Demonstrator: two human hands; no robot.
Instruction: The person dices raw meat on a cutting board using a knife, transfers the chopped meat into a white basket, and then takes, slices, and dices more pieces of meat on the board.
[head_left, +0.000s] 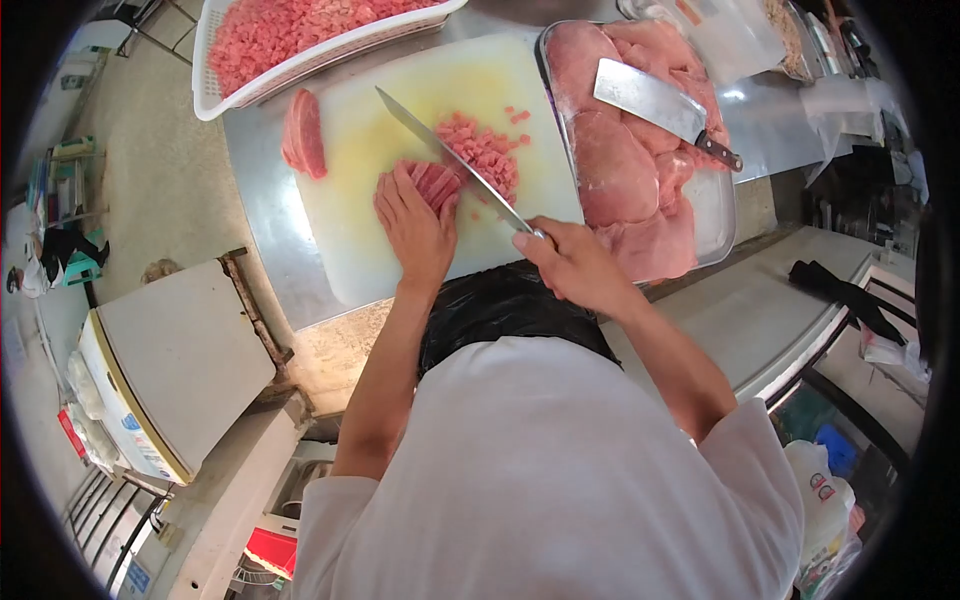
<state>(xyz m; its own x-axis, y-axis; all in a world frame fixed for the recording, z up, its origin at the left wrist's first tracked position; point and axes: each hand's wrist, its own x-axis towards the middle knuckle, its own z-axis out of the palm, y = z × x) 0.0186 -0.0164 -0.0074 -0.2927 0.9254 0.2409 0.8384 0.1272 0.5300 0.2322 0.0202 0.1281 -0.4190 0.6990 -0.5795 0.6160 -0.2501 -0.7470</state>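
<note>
On a white cutting board (pixel 350 250), my left hand (pixel 413 225) presses down on a piece of raw meat (pixel 432 183) that is cut into strips. My right hand (pixel 575 262) grips the handle of a long kitchen knife (pixel 470 172). Its blade slants up and left across the board, between the held meat and a pile of diced meat (pixel 485 155). A few loose cubes lie at the pile's upper right. Another strip of meat (pixel 303 135) rests at the board's left edge. My right hand's fingers wrap round the handle, which is mostly hidden.
A white basket (pixel 203 95) full of diced meat stands at the upper left. Right of the board, a metal tray (pixel 722 225) holds large slabs of raw meat (pixel 615 165), with a cleaver (pixel 655 100) lying on them. Plastic bags (pixel 720 40) sit at the upper right.
</note>
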